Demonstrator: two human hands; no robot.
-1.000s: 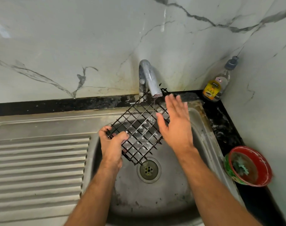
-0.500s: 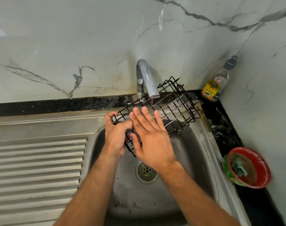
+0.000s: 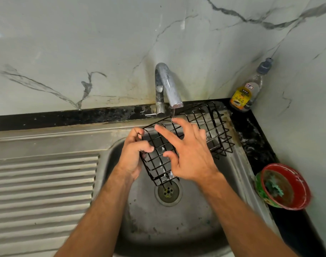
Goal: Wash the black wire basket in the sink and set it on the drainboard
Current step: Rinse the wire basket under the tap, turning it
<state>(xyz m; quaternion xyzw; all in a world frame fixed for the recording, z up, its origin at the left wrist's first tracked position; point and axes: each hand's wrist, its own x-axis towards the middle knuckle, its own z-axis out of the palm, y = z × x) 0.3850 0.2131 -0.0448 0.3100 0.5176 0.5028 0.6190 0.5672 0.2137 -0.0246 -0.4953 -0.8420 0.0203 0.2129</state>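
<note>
**Wire basket held under the tap, above the sink bowl**

The black wire basket [image 3: 188, 140] is a rectangular grid of thin black rods forming square cells, with raised side walls. The walls show most clearly at its far right end, where bent wire loops stick out past the frame. The wire is glossy and looks wet. The basket is tilted: its near left corner hangs low, just above the drain [image 3: 168, 191], and its far right end rises toward the back rim of the sink [image 3: 177, 229].

The left hand [image 3: 133, 154] grips the basket's left edge. Its fingers curl round the top corner wire, and the thumb presses on the grid from the near side. The basket extends to the right of this hand.

The right hand [image 3: 188, 154] lies over the middle of the grid, just right of the left hand. Its fingers are spread and slightly bent, with the index finger pointing up and left across the cells. Whether the palm touches the wire cannot be told. The basket's right end extends beyond this hand's fingertips.

A thin stream of water falls from the tap [image 3: 167, 86] spout onto the grid, just beyond the right hand's fingertips.

The ribbed drainboard [image 3: 41, 186] lies left of the left hand.
</note>
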